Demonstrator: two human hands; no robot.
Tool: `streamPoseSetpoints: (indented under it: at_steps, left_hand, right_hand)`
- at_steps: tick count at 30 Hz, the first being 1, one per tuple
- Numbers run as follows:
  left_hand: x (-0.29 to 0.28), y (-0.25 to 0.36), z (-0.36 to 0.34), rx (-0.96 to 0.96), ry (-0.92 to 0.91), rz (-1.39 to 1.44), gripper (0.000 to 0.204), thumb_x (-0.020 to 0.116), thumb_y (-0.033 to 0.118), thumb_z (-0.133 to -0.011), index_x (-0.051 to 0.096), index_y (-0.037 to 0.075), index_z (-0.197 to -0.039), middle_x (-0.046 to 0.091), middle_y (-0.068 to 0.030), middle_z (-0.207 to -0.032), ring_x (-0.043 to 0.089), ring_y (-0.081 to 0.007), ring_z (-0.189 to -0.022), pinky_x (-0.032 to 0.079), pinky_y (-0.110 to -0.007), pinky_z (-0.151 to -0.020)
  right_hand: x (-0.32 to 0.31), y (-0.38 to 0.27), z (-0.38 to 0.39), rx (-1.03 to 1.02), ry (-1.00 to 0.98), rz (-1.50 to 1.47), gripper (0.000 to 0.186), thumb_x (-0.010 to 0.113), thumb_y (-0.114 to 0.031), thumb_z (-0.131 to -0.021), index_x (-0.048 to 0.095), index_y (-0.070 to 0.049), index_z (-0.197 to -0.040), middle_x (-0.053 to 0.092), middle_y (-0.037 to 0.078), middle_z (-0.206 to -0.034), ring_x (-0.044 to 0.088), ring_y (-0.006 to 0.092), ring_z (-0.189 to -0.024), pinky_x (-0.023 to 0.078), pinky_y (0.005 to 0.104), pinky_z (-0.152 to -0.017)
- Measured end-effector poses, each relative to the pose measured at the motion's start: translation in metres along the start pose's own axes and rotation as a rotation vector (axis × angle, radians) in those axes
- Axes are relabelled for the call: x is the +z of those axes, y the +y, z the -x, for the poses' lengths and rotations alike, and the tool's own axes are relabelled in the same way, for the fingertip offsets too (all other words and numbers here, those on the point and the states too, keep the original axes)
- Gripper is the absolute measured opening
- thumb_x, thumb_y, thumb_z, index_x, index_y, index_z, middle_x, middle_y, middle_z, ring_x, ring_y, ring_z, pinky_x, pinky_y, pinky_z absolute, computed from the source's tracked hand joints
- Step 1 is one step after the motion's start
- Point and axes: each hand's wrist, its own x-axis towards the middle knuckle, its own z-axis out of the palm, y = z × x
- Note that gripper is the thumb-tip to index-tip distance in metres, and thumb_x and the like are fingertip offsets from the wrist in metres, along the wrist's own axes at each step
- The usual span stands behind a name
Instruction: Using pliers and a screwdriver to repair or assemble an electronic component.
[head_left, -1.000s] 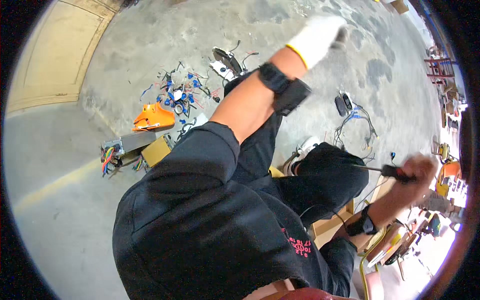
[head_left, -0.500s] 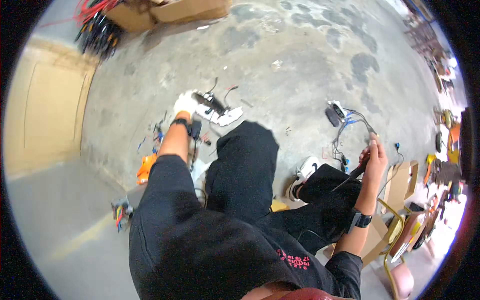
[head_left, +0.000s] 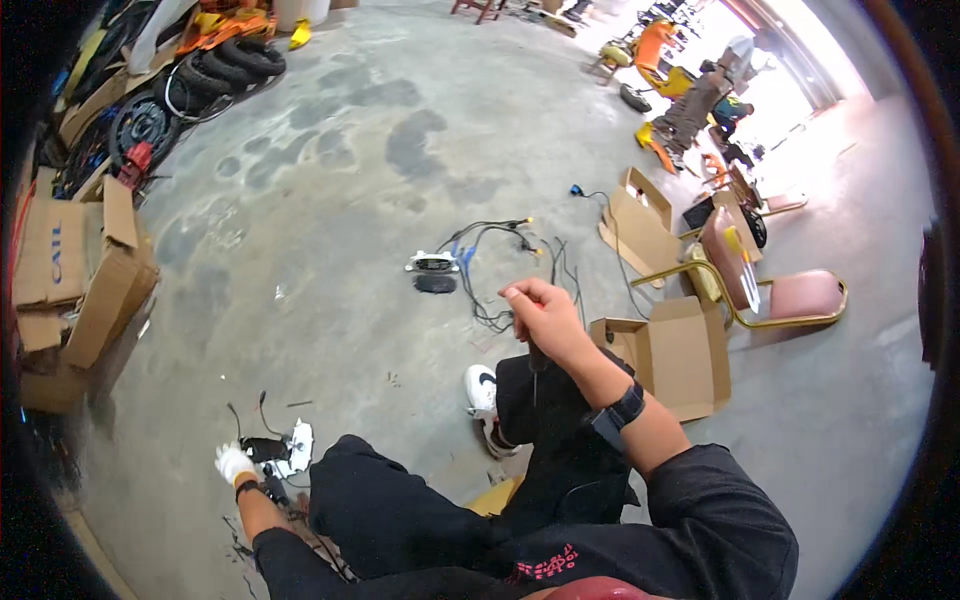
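My right hand [head_left: 545, 322] is closed around a screwdriver [head_left: 538, 360], its dark handle partly hidden by my fingers and its thin shaft pointing down over my right thigh. My left hand [head_left: 233, 461], in a white glove, is down at the floor on the left. Its fingers are at the end of a black oblong part [head_left: 264, 449] with short cables, and seem to grip it. Under and beside this part lies a jagged white piece [head_left: 300, 447]. Ahead of my right hand, a bundle of black cables [head_left: 485, 295] with blue and yellow connectors lies on the floor.
Near the cables sit a silver-and-black module [head_left: 434, 263] and a dark oval piece [head_left: 435, 284]. At right are an opened cardboard box [head_left: 690, 355], another carton [head_left: 640, 215] and a pink-padded chair [head_left: 808, 295]. Cartons [head_left: 105, 285] and tires [head_left: 215, 75] line the left side. A person [head_left: 735, 110] is far right.
The view has swung to the right, bringing the chair, tires and far doorway into sight. My right hand keeps the screwdriver; my left hand stays by the black part.
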Motion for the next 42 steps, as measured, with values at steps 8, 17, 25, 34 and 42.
streamPoseSetpoints:
  at_steps: [8, 17, 25, 34, 42]
  left_hand:
    - [-0.002, -0.050, 0.033, 0.052, 0.091, 0.050, 0.029, 0.076, 0.027, -0.071, 0.072, 0.019, -0.099, 0.067, -0.0078, -0.104, 0.057, -0.0267, -0.110, 0.045, -0.043, -0.092]
    - [-0.102, -0.120, 0.104, -0.085, 0.479, 1.249, 0.036, 0.070, 0.015, -0.080, 0.061, -0.002, -0.110, 0.064, -0.0116, -0.105, 0.061, -0.0205, -0.094, 0.051, -0.036, -0.085]
    - [-0.361, 0.014, 0.215, 0.556, 0.925, 2.001, 0.037, 0.053, 0.003, -0.086, 0.048, 0.002, -0.122, 0.061, -0.0130, -0.119, 0.064, -0.0222, -0.093, 0.056, -0.038, -0.080]
    - [-0.439, 0.159, 0.254, 0.741, 0.052, 2.319, 0.022, 0.057, 0.014, -0.087, 0.062, 0.008, -0.107, 0.066, -0.0067, -0.088, 0.064, -0.0205, -0.073, 0.056, -0.037, -0.063]
    - [-0.382, 0.227, 0.224, 0.330, -0.392, 2.456, 0.020, 0.057, 0.024, -0.094, 0.059, 0.005, -0.098, 0.064, -0.0099, -0.085, 0.064, -0.0253, -0.070, 0.056, -0.040, -0.066]
  right_hand:
    - [0.003, 0.004, 0.000, -0.052, -0.049, -0.091, 0.023, 0.060, -0.021, -0.095, 0.064, 0.002, -0.098, 0.057, 0.001, -0.062, 0.053, 0.0086, -0.051, 0.044, 0.0260, -0.048]
    - [0.008, 0.002, 0.003, -0.092, -0.090, -0.194, 0.025, 0.059, -0.021, -0.095, 0.062, 0.003, -0.100, 0.058, 0.003, -0.063, 0.056, 0.0104, -0.051, 0.045, 0.0265, -0.049]
    - [0.001, -0.005, 0.010, -0.073, -0.163, -0.195, 0.033, 0.065, -0.021, -0.091, 0.052, 0.002, -0.111, 0.059, 0.005, -0.069, 0.059, 0.0141, -0.057, 0.048, 0.0288, -0.053]
    - [0.002, -0.066, -0.018, -0.165, -0.263, -0.562, 0.046, 0.060, -0.006, -0.089, 0.039, 0.003, -0.128, 0.056, 0.009, -0.095, 0.066, 0.0226, -0.084, 0.056, 0.0367, -0.070]
    - [-0.010, -0.040, -0.041, -0.078, 0.005, -0.854, 0.026, 0.055, -0.017, -0.096, 0.049, 0.003, -0.110, 0.058, 0.011, -0.089, 0.070, 0.0255, -0.080, 0.061, 0.0367, -0.072]
